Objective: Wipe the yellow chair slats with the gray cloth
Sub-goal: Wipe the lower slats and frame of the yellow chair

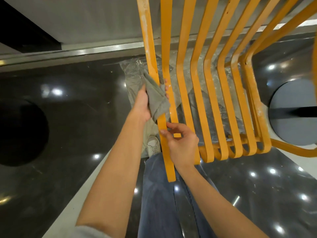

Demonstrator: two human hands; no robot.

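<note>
Your left hand grasps gray cloth, wrapped round outermost yellow slat. Your right hand pinches same slat just below cloth, steadying. Step: wiping mid-slat. White residue remains higher up; next stroke likely upward, firm grip.

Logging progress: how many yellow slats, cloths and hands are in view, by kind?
slats: 8
cloth: 1
hands: 2 (left hand, right hand)
Total: 11
</note>
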